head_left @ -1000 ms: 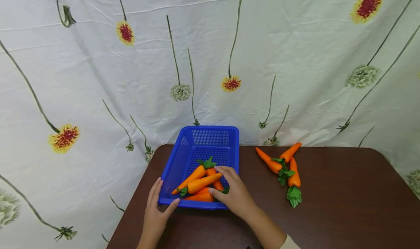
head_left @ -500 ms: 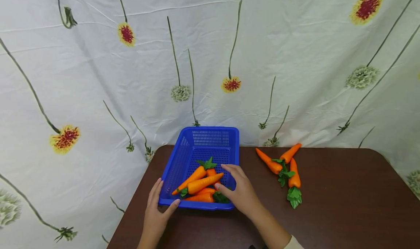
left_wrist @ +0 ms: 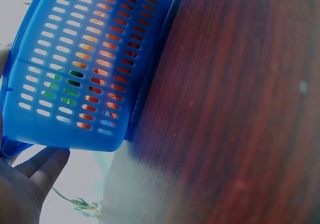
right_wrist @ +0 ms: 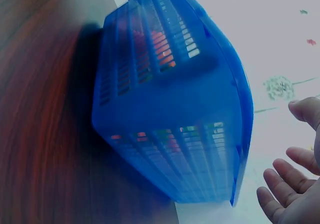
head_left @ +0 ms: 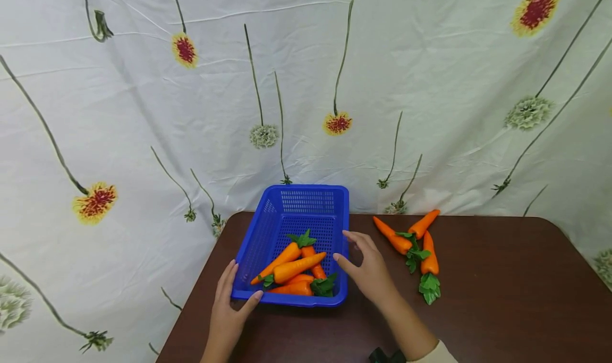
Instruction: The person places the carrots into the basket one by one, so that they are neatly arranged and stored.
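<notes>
Tabletop: dark wood-grain | behind: white floral cloth | left hand: gripping blue basket | right hand: released

The blue basket (orange showing through) sits on the table

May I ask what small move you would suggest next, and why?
I'd probably reach the right hand toward the leftmost loose carrot on the table. That hand looks open and empty by the blue basket, this carrot looks nearest of the three outside, and the left hand rests at the basket's near left corner.
</notes>
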Demonstrator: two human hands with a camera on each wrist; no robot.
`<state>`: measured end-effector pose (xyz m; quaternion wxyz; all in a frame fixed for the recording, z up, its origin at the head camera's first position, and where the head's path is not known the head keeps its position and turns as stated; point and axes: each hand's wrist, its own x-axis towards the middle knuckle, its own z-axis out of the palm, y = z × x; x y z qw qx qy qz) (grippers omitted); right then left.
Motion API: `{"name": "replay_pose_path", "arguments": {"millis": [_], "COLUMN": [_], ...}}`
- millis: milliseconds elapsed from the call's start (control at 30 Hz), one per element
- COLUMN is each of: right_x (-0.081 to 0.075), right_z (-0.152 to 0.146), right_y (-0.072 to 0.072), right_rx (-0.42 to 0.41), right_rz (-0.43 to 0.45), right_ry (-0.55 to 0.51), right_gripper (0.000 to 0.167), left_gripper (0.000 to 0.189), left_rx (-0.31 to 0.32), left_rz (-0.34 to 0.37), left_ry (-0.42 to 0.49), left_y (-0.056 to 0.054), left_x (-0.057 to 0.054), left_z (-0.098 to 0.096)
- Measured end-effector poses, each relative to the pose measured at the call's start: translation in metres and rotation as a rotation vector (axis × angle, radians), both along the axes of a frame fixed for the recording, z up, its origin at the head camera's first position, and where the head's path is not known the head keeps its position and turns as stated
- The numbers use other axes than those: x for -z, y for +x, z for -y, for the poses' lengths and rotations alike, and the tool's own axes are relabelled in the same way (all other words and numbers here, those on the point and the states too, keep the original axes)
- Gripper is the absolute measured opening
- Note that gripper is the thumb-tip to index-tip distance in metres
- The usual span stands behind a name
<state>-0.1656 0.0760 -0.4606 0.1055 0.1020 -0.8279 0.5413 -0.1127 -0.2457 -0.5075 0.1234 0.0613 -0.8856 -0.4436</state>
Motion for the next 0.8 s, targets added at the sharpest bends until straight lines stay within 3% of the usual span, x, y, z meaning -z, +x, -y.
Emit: {"name": "replay_pose_path", "arguments": {"millis": [400, 600, 800], "right_x": [0.008, 0.015, 0.022], "right_z": [-0.028, -0.043, -0.056], "right_y": [-0.011, -0.017, -0.023], "right_rx": [0.08, 0.098, 0.126], "right_rz": [0.04, 0.102, 0.088], "right_ry": [0.024, 0.014, -0.003], "right_gripper": [0.056, 0.057, 0.056], "left_gripper": [0.087, 0.088, 0.089], "left_rx": [0.002, -0.006, -0.013], "left_rz": [0.007, 0.004, 0.012], "left_ry": [0.004, -0.001, 0.0], "left_y": [0.0, -0.001, -0.002], "left_x": [0.0, 0.002, 0.005], "left_z": [0.0, 0.001, 0.001]}}
